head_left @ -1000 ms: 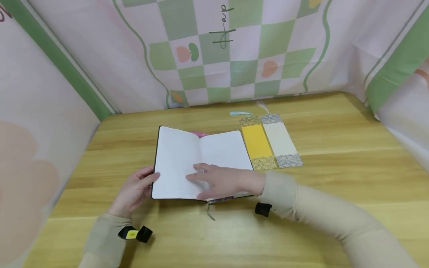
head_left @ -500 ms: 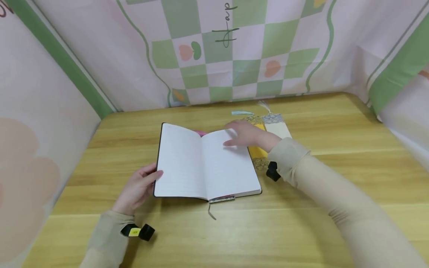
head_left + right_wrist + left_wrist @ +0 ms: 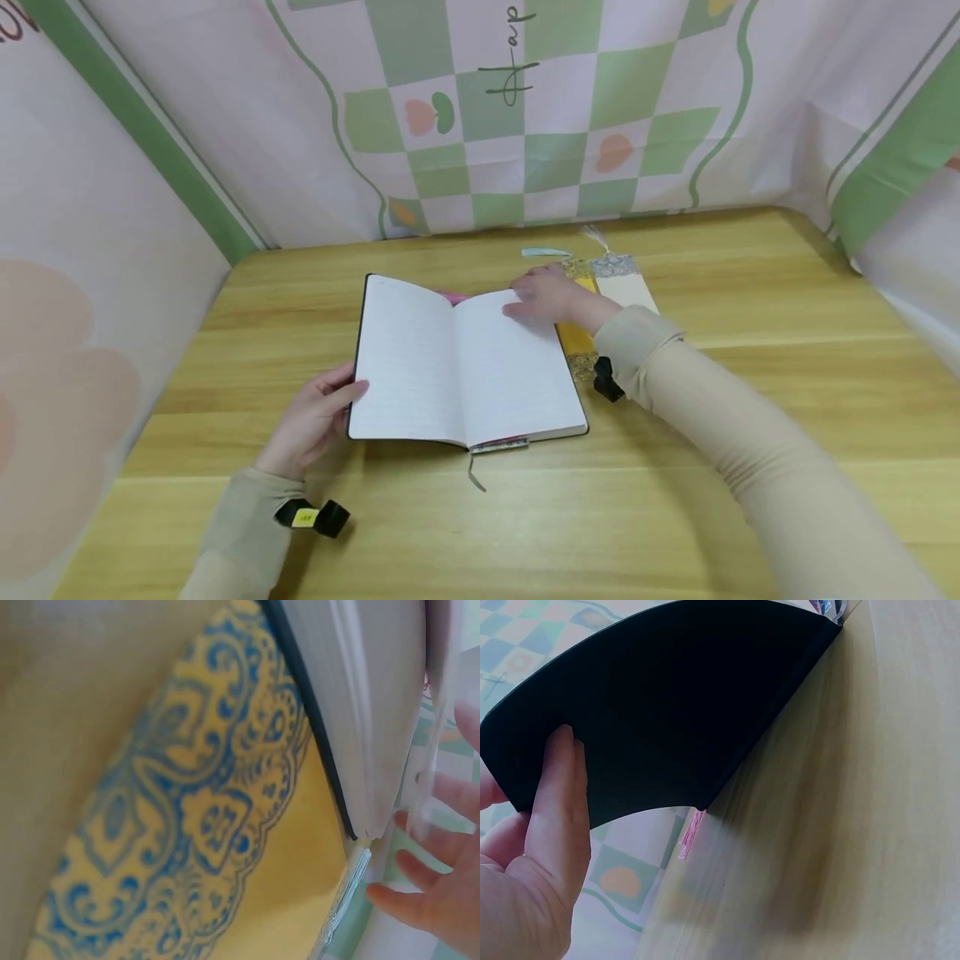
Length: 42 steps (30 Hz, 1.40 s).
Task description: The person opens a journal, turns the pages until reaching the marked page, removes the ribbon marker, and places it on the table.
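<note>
A lined notebook (image 3: 405, 358) with a black cover (image 3: 660, 697) lies open, its left half raised off the table. My left hand (image 3: 311, 417) holds that half's outer edge, thumb on the page and fingers behind the cover. At the upper right corner, my right hand (image 3: 551, 296) pinches a page, thumb on its front and fingers behind it. The patterned end of a bookmark (image 3: 501, 446) sticks out at the notebook's bottom, and a pink tassel (image 3: 452, 297) shows at its top. Beside the notebook lies a yellow bookmark (image 3: 576, 340) with blue lace print, partly hidden by the right hand.
A white bookmark (image 3: 626, 292) with a pale tassel lies right of the yellow one, under the right forearm. A light blue tassel (image 3: 546, 252) lies behind them. A grey ribbon (image 3: 477, 475) trails from the spine. Printed curtains (image 3: 547, 150) border the wooden table (image 3: 420, 533).
My right hand has gone from the lower middle of the notebook up to the right page's upper corner, uncovering the pages. The left hand has kept its hold on the left edge.
</note>
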Motion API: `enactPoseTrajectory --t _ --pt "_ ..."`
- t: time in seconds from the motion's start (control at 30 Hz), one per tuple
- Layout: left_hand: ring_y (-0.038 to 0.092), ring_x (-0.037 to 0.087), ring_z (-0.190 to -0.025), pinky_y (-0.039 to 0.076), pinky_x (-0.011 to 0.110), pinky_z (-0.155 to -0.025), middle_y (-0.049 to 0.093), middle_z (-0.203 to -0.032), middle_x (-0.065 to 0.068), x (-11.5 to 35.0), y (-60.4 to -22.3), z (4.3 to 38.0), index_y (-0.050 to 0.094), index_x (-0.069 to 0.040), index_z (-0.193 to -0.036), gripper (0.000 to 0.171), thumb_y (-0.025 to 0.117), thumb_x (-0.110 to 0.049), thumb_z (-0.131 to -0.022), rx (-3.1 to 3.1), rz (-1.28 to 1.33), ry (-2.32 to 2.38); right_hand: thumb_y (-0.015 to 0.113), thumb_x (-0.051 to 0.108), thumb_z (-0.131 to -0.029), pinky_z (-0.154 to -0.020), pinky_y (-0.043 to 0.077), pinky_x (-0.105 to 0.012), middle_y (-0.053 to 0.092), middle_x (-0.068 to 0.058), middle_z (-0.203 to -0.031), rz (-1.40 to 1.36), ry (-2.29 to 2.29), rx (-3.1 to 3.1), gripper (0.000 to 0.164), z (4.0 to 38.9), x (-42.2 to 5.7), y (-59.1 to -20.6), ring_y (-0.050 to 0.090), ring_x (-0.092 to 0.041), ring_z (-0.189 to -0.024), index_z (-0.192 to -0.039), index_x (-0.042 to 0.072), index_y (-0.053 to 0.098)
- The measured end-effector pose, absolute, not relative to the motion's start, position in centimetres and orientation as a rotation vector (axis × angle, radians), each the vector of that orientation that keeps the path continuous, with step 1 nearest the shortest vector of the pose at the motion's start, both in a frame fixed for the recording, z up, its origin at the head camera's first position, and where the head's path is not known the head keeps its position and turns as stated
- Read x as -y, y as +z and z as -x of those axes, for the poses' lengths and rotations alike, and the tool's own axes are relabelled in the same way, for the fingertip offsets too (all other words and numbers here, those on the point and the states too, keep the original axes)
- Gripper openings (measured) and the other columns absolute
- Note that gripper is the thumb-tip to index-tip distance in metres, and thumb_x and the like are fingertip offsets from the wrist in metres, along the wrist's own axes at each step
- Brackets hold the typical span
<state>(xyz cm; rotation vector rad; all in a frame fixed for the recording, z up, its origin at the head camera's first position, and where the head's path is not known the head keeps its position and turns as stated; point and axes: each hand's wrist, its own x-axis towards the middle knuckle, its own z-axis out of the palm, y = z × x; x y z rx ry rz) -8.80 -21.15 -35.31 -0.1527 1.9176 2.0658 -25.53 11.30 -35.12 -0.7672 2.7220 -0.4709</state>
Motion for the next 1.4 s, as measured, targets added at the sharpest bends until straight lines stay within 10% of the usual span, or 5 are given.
enactPoseTrajectory --t 0.47,0.7,1.1,1.4 --pt "0.058 -0.001 -0.092 0.051 0.015 -0.076 0.061 -0.106 -0.015 21.0 -35.4 8.6 0.029 0.007 -0.144 0.052 0.049 -0.008 -0.098 -1.952 0.143 2.068 0.06 0.013 -0.091 -0.109 0.031 -0.05 0.06 -0.022 -0.121 0.875 -0.651 -2.897 0.032 24.3 -11.8 -34.9 0.044 -0.039 -0.124 -0.117 -0.006 0.062" --pt "0.059 -0.002 -0.089 0.051 0.014 -0.075 0.062 -0.104 -0.015 21.0 -35.1 8.5 0.028 0.005 -0.145 0.053 0.048 -0.008 -0.098 -1.937 0.152 2.069 0.058 0.009 -0.092 -0.078 0.05 -0.042 0.066 -0.017 -0.096 0.856 -0.738 -2.892 0.015 22.9 -12.2 -34.8 0.061 -0.029 -0.086 -0.1 -0.002 0.065" --pt "0.059 -0.001 -0.09 0.051 0.014 -0.076 0.061 -0.106 -0.015 20.8 -35.2 8.5 0.028 0.003 -0.146 0.052 0.048 -0.009 -0.098 -1.952 0.167 2.059 0.055 0.002 -0.088 -0.079 0.05 -0.041 0.062 -0.018 -0.116 0.756 -0.987 -2.749 0.036 19.9 -12.8 -34.9 0.06 -0.028 -0.095 -0.124 -0.002 0.058" --pt "0.061 0.001 -0.088 0.052 0.016 -0.074 0.062 -0.104 -0.013 20.6 -35.1 8.4 0.027 0.005 -0.145 0.052 0.047 -0.008 -0.099 -1.936 0.141 2.074 0.051 0.008 -0.092 -0.083 0.049 -0.038 0.035 -0.023 -0.141 0.458 -1.43 -2.29 0.065 17.9 -12.8 -34.2 0.045 -0.034 -0.12 -0.149 0.005 0.022"
